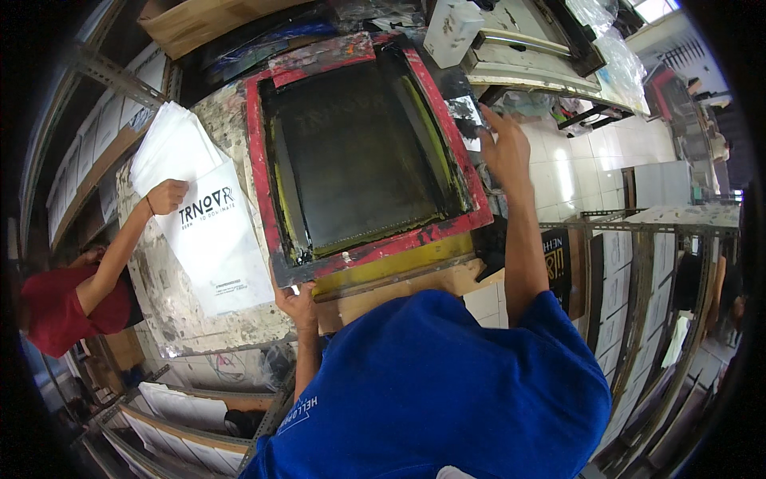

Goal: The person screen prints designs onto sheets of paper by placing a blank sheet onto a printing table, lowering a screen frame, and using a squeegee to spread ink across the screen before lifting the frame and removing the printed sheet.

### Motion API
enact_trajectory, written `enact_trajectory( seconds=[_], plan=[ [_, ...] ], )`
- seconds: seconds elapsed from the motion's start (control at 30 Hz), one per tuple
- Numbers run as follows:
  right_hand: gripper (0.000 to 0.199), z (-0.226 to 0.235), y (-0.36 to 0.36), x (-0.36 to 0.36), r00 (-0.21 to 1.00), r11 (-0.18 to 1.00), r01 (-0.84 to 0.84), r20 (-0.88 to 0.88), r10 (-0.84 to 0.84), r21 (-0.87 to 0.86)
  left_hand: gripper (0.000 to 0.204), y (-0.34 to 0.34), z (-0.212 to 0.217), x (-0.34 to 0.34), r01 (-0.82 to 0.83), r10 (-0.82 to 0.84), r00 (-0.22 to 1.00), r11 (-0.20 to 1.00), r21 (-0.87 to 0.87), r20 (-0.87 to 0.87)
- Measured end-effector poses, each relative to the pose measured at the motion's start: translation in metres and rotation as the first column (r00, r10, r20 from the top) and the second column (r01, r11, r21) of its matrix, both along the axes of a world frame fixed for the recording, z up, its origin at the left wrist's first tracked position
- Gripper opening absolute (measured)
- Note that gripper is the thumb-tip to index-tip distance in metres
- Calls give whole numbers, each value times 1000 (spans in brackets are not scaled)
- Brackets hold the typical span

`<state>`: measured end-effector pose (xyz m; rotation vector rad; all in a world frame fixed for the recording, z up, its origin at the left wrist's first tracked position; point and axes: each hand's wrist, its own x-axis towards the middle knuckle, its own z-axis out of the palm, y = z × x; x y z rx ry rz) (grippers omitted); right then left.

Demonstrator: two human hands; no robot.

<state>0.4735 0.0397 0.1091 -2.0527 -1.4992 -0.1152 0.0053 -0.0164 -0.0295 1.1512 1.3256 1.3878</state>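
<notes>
A screen-printing frame (447, 120) with red, ink-stained sides and a dark mesh lies in front of me. My left hand (297, 305) grips its near left corner, with the thumb up against the edge. Beyond the frame's right side, my right hand (506, 150) has its fingers bent around the edge of a dark, ink-smeared piece with a white patch (463, 112); I cannot make out what it is. To the left of the frame, white printed bags (215, 263) lie in a fanned pile. Another person's hand (167, 196), wearing a dark wristband, pinches the top bag.
The bags rest on a paint-spattered table (159, 279). A yellow board (391, 267) shows under the frame's near edge. A smudged white container (452, 32) stands at the far right. Racks with white printed sheets (187, 411) are at lower left, and more racks (630, 295) stand right.
</notes>
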Motion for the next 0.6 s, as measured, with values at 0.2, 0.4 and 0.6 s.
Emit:
enact_trajectory(
  seconds=[0.2,0.4,0.6],
  plan=[
    [39,-84,63,67,981,870,7,174,90,-493,100,-3,-5,7,25,-24,999,999,31,-36],
    [30,-91,52,69,989,930,6,137,48,-367,98,-1,-13,11,38,-37,999,996,75,-17],
    [28,-22,26,22,886,970,-143,-462,38,-196,111,-4,-11,8,38,-37,999,999,-29,25]
  ],
)
